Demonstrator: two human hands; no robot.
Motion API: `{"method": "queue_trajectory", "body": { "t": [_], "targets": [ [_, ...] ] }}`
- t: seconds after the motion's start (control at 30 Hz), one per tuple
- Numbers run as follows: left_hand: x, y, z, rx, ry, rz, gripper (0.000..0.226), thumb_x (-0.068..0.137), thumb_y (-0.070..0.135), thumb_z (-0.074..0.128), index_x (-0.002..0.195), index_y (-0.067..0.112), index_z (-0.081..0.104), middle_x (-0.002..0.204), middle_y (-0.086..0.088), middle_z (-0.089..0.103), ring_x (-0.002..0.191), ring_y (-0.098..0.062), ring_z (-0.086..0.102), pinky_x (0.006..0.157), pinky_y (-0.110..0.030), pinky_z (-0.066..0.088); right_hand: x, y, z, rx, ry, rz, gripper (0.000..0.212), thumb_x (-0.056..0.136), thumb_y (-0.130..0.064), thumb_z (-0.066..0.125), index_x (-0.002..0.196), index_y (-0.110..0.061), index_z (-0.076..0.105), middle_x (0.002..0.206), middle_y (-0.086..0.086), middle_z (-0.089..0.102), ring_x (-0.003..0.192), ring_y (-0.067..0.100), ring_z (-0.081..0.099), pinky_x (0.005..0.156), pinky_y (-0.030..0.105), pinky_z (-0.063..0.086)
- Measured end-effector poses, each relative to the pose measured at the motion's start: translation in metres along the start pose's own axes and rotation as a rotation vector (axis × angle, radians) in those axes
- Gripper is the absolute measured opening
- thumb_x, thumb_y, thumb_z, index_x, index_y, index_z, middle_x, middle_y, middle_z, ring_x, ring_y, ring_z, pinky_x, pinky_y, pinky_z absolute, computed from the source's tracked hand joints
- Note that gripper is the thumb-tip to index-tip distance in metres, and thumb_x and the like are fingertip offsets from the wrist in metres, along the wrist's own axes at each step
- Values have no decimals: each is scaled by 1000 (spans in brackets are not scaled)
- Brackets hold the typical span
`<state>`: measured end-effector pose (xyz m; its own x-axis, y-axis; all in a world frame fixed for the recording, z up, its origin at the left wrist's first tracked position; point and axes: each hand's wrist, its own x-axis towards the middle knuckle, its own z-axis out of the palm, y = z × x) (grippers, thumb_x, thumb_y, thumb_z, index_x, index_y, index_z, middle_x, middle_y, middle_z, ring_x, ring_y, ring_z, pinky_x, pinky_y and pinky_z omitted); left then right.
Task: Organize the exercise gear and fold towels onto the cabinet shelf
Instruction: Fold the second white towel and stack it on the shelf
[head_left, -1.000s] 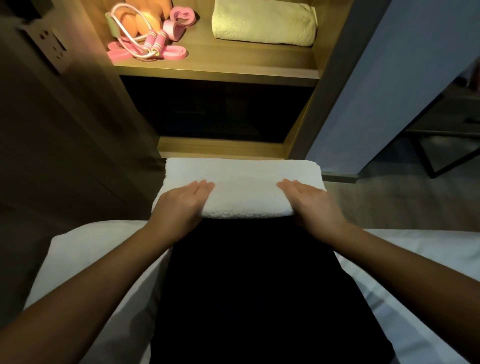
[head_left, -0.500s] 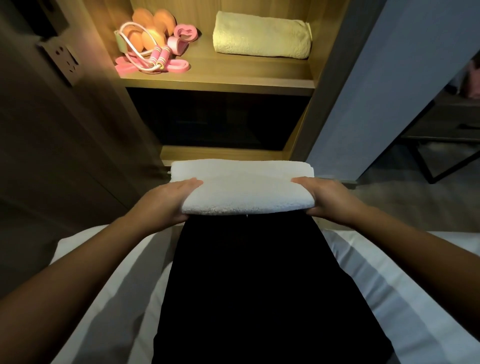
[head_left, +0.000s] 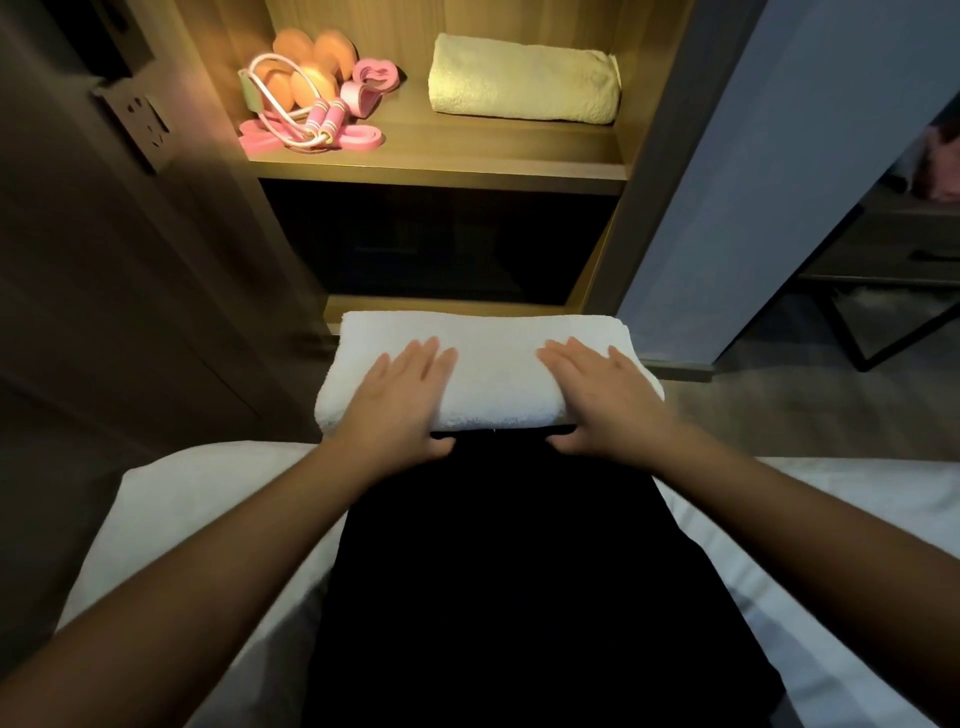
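The white towel (head_left: 493, 374) lies folded on the dark cloth (head_left: 493, 571) near me. A moment ago I gripped its ends; now my left hand (head_left: 400, 400) and right hand (head_left: 602, 400) press it flat, fingers straight. I judge it ready for the far shelf (head_left: 441, 171), beside the yellow towel (head_left: 524, 78).

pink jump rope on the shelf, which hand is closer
Left. The left hand rests on the white towel below the jump rope; the right hand rests farther right.

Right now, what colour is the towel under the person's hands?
White towel, clearest in the head view.
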<state>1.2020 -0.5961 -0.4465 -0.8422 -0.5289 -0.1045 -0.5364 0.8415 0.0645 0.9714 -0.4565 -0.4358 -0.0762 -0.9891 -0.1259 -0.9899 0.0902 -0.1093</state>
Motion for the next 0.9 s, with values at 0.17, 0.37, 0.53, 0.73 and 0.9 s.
{"method": "queue_trajectory", "body": {
  "t": [0.17,0.37,0.53,0.73,0.9],
  "targets": [
    [28,38,4,124,18,-41,82,87,45,63,150,14,22,157,-11,26,144,-28,26,115,-42,23,23,-30,11,-77,13,33,78,85,-47,67,148,-20,29,155,4,33,143,26,30,117,47,21],
    [37,31,-20,41,43,-20,37,87,34,60,121,21,56,114,-1,66,99,-27,62,84,-36,51,34,-24,-14,68,86,54,31,88,-37,62,117,-27,62,113,-3,68,102,22,62,90,36,49],
    [37,31,-15,64,19,-24,41,86,37,61,124,22,54,116,0,65,101,-24,62,86,-35,52,33,-35,-7,-75,50,-2,64,81,-40,71,136,-23,42,131,2,57,118,25,54,95,37,40],
    [34,32,2,31,137,-37,50,84,40,64,128,22,50,127,1,58,114,-20,54,96,-33,40,36,-46,-5,-49,111,-1,38,89,-30,60,127,-25,57,118,-2,65,105,20,60,87,28,44],
    [36,41,13,38,181,-86,44,86,38,64,126,26,49,123,3,60,111,-20,55,97,-35,40,35,-47,-1,-49,104,8,40,88,-31,60,127,-25,55,122,-3,64,108,19,60,93,30,46]
  ]
}}
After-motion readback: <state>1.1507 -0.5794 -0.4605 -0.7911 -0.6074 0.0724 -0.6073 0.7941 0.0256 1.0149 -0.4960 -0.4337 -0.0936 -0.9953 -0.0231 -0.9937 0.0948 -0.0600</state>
